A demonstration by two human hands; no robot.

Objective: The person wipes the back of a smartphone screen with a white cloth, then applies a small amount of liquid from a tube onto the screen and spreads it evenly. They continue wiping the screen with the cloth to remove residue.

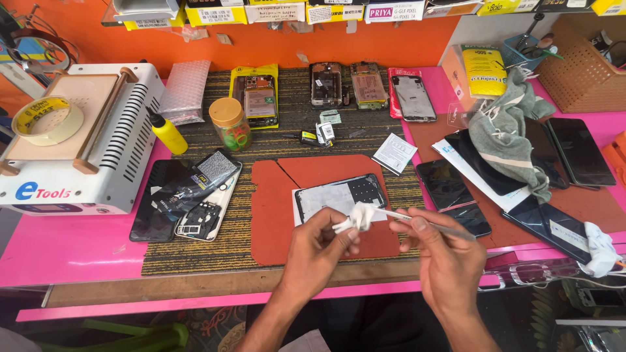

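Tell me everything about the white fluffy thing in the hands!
The white wad looks like soft, crumpled cotton or tissue. The left hand pinches it at the fingertips, while the right hand holds a thin metal tool whose tip goes into it. It hangs in the air above the phone panel on the red mat.

Soft white cloth wad [358, 216] sits pinched in the left hand [319, 251]; the right hand [440, 257] grips a thin, shiny metal tool [424, 223]. At centre, a matt rust-red mat [274, 215] lies on coarse woven matting [195, 251]. Glossy black glass screens [577, 150] at right; smooth pink tabletop [72, 251] at lower left.
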